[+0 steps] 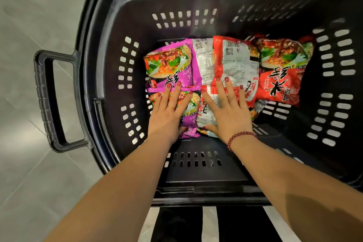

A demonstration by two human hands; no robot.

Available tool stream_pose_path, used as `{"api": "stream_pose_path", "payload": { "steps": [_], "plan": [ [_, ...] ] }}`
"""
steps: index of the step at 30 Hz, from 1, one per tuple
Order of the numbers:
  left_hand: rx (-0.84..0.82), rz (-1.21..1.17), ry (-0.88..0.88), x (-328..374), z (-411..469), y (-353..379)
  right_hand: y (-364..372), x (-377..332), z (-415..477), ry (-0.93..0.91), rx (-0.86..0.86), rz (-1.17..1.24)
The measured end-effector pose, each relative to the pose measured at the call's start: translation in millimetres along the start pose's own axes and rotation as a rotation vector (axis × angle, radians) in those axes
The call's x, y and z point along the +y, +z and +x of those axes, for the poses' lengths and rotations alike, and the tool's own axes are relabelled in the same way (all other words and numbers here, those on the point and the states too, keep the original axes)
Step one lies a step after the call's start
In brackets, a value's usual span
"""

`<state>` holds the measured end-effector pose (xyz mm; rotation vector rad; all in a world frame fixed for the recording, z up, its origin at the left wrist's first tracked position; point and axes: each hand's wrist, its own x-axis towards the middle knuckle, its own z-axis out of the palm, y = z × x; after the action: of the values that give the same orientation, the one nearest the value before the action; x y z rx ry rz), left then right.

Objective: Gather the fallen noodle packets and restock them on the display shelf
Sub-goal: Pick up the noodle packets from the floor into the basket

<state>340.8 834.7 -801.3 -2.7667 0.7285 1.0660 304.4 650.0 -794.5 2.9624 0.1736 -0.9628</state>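
I'm pressing my left hand (169, 113) and right hand (228, 112), fingers spread wide, on packets (279, 76) in the basket (110, 45), mid-frame.

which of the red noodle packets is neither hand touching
The red packet farthest right in the basket, picture side up. The right hand lies flat across the other red packets; the left hand rests on a purple packet.

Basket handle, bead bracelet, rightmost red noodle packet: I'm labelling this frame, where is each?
basket handle (42, 100): head view, on its ribbed grip bar.
bead bracelet (238, 135): head view, on beads over the right wrist.
rightmost red noodle packet (280, 82): head view, on its printed front.
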Motion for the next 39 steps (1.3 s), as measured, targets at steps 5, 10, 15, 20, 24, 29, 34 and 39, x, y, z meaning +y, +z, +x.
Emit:
{"api": "stream_pose_path", "payload": {
  "steps": [5,10,15,20,24,29,34,39],
  "plan": [
    [0.007,-0.161,-0.014,11,-19,-35,-31,4,-17,0.015,0.064,0.163],
    [0.149,-0.309,0.025,26,-55,-106,-96,18,-58,0.084,0.164,0.337],
    [0.235,-0.263,0.152,42,-109,-205,-193,41,-122,0.183,0.207,0.451],
    [0.300,-0.158,0.361,67,-171,-300,-267,54,-212,0.331,0.354,0.451],
    [0.373,-0.124,0.512,106,-204,-358,-301,69,-284,0.431,0.421,0.468],
    [0.364,0.023,0.692,187,-227,-418,-322,104,-368,0.601,0.490,0.508],
    [0.379,0.190,0.875,287,-245,-450,-313,155,-451,0.795,0.602,0.534],
    [0.381,0.330,1.051,410,-257,-457,-278,221,-541,0.996,0.663,0.592]
  ]
}}
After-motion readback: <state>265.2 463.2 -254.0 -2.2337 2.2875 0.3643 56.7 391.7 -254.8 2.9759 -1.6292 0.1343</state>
